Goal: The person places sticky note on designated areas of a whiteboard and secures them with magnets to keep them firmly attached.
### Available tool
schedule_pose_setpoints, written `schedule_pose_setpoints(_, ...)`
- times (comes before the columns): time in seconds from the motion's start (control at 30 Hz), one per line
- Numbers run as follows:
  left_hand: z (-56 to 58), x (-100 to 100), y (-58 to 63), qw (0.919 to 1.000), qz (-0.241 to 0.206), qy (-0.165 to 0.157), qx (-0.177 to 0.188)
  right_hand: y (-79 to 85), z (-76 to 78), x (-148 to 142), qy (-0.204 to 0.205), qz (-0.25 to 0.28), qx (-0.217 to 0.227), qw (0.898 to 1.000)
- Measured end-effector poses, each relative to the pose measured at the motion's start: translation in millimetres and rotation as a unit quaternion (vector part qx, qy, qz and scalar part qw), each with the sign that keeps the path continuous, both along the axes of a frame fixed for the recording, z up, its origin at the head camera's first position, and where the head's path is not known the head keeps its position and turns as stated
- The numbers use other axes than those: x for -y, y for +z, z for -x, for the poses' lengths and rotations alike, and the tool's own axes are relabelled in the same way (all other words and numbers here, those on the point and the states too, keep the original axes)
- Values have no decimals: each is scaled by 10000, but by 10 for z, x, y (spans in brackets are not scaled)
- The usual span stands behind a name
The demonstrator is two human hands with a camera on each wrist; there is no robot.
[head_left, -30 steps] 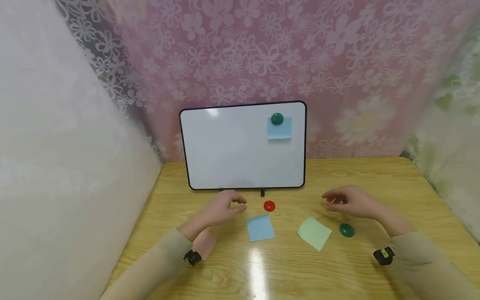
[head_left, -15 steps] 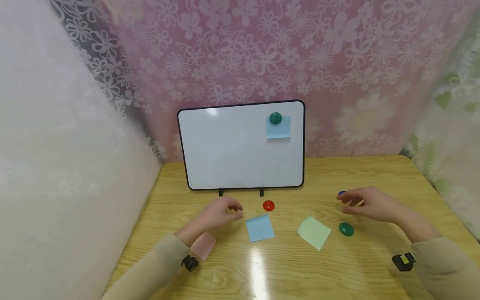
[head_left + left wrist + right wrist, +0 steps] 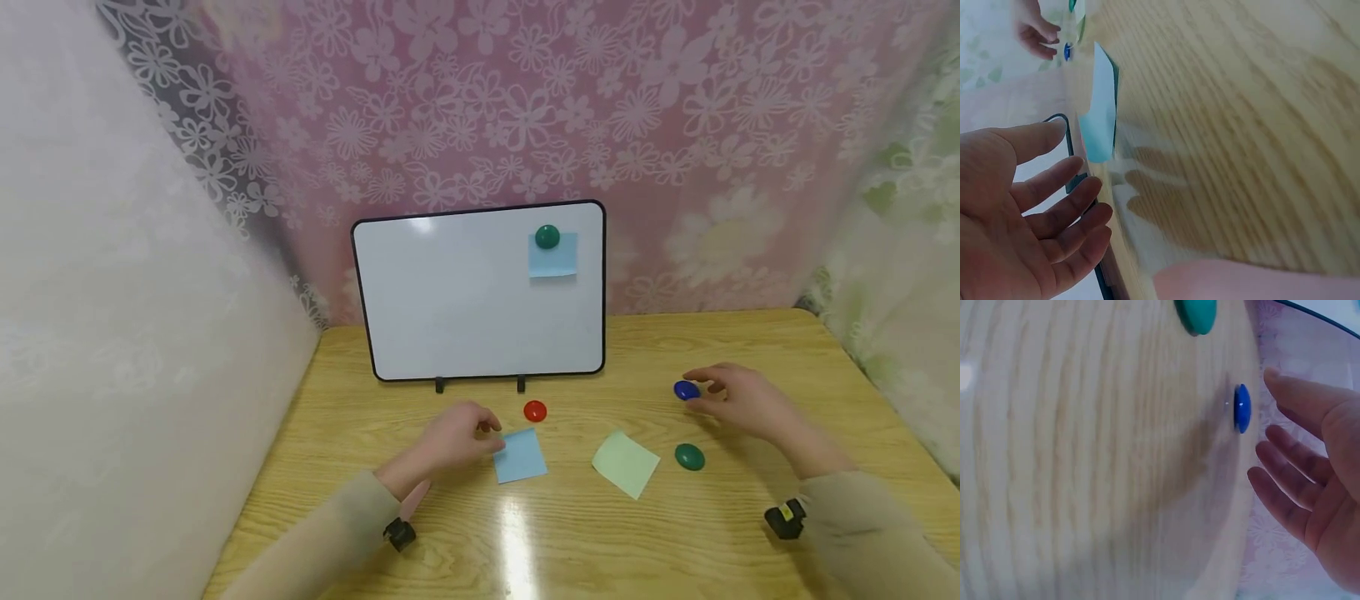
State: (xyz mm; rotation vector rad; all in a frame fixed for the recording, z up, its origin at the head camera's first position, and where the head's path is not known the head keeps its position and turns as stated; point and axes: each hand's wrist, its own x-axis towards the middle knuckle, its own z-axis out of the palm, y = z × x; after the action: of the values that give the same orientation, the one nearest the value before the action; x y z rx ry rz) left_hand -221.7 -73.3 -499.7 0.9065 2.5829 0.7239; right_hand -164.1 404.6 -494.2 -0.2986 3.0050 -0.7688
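Observation:
My right hand (image 3: 738,402) hovers around a blue magnet (image 3: 686,390) on the table, thumb and fingers spread to either side. In the right wrist view a gap shows between the fingers and the blue magnet (image 3: 1243,408). The left hand (image 3: 459,435) is held over the table with loosely bent fingers and nothing in it; its fingertips lie beside the left edge of a blue sticky note (image 3: 522,458). That note (image 3: 1105,106) has a raised, curled edge in the left wrist view. A pink sticky note (image 3: 415,502) is mostly hidden under the left forearm.
A whiteboard (image 3: 480,308) stands on small black feet at the back, with a green magnet (image 3: 547,237) over a blue note (image 3: 552,260). On the table (image 3: 600,550) lie a red magnet (image 3: 535,411), a pale green note (image 3: 626,464) and another green magnet (image 3: 690,457).
My right hand first moved right, then came back slightly left to the blue magnet, now exposed. The left hand drew back a little, then shifted right toward the blue note on the table.

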Motion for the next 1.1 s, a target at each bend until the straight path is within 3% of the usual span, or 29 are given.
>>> schedule_pose_setpoints(0.27,-5,-82,-90,9996,179,23,-222,-142,39,-51,-207,-93,-45,9997)
schedule_pose_setpoints(0.57,-40,-143,-85,9992,270,71,-271,-241,89,-59,-354,-198,15,9992)
schedule_pose_setpoints(1.1,6,-73,-118,9994,110,-10,-314,-330,114,0,-602,1,-33,9982)
